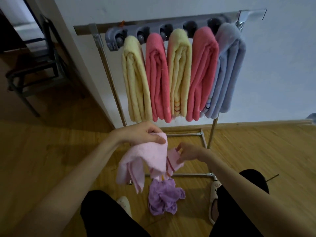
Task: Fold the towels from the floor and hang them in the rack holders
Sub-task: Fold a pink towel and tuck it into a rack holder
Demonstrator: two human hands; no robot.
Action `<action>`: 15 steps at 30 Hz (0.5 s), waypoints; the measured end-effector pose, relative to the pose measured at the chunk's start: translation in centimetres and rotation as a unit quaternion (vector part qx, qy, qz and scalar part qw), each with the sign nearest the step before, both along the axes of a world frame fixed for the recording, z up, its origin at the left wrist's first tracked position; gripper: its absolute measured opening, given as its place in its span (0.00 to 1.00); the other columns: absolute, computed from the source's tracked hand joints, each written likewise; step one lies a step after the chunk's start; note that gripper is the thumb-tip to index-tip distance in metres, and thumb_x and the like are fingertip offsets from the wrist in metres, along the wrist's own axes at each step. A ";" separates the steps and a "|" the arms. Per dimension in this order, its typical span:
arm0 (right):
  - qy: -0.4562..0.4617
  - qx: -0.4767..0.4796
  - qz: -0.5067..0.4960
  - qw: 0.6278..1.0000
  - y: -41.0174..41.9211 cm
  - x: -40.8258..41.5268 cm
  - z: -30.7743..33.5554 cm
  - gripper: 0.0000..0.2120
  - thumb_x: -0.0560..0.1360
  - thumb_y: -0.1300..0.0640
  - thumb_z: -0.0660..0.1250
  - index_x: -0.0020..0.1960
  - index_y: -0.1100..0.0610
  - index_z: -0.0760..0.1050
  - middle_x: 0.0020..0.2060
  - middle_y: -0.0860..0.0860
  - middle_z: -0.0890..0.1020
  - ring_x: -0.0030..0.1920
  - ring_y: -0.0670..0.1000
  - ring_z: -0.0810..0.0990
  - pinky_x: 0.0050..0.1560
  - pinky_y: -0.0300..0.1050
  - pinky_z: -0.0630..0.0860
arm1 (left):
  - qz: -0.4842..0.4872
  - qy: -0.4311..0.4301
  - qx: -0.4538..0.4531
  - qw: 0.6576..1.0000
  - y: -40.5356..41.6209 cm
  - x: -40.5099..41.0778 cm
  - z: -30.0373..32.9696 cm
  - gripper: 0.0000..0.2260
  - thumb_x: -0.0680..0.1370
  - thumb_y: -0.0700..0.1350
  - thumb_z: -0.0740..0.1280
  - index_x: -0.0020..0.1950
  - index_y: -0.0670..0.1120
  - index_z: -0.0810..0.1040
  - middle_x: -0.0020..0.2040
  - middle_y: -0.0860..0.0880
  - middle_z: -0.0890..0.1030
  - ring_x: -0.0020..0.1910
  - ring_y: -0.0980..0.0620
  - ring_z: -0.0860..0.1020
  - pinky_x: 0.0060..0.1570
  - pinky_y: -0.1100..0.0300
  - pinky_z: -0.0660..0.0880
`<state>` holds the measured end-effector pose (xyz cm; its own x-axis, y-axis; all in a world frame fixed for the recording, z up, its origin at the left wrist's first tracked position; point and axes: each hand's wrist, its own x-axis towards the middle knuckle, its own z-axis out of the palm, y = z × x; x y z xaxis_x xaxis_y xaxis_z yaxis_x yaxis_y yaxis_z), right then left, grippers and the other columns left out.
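Note:
A pale pink towel hangs in the air between my hands. My left hand grips its upper corner, thumb on top. Lower and to the right, my right hand pinches another edge of the same towel. A crumpled purple towel lies on the wooden floor below it, between my feet. Ahead stands the rack with grey holders. Several folded towels hang from it side by side: yellow, pink, yellow, pink and light blue.
The rack's metal base frame lies on the floor around the purple towel. A dark folding chair stands at the left behind a wall corner. My feet in light slippers rest beside the frame. A white wall rises behind the rack.

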<state>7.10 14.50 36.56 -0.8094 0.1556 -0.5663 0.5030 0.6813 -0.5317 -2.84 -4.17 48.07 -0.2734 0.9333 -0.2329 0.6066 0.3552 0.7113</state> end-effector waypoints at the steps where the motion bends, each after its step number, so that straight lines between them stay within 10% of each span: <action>1: -0.004 0.027 0.047 0.999 0.0 -0.1 0.5 0.37 0.69 0.57 0.76 0.71 0.59 0.62 0.65 0.55 0.72 0.61 0.55 0.73 0.59 0.47 0.74 | -0.024 0.005 -0.016 1.000 0.3 0.1 1.0 0.13 0.77 0.49 0.69 0.37 0.43 0.77 0.31 0.55 0.68 0.31 0.59 0.68 0.30 0.67 0.63; 5: 0.067 -0.022 0.181 0.981 -0.3 -0.3 3.6 0.52 0.64 0.54 0.80 0.77 0.51 0.51 0.74 0.48 0.62 0.71 0.49 0.63 0.69 0.43 0.63 | -0.063 0.024 -0.041 0.997 1.4 0.2 3.3 0.12 0.77 0.50 0.68 0.38 0.43 0.78 0.32 0.54 0.71 0.31 0.58 0.69 0.31 0.64 0.65; 9: 0.150 -0.249 0.154 0.944 -1.1 0.3 6.4 0.30 0.63 0.58 0.80 0.62 0.51 0.74 0.58 0.49 0.81 0.59 0.50 0.79 0.61 0.49 0.76 | -0.057 0.000 -0.029 0.998 1.7 0.2 4.2 0.12 0.78 0.47 0.68 0.34 0.57 0.80 0.30 0.59 0.74 0.31 0.62 0.71 0.33 0.66 0.66; 15: 0.224 -0.337 0.085 0.911 -0.7 0.3 7.2 0.15 0.69 0.56 0.76 0.53 0.62 0.81 0.52 0.59 0.84 0.53 0.56 0.82 0.59 0.54 0.77 | -0.011 0.014 -0.021 1.000 0.2 -0.7 5.3 0.08 0.77 0.47 0.68 0.44 0.44 0.82 0.36 0.44 0.78 0.35 0.54 0.75 0.34 0.62 0.69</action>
<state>7.45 13.80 43.74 -0.9623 -0.2552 -0.0945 0.0509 0.1727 -0.9837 -3.54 -3.93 53.39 -0.2593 0.9288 -0.2646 0.6337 0.3704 0.6792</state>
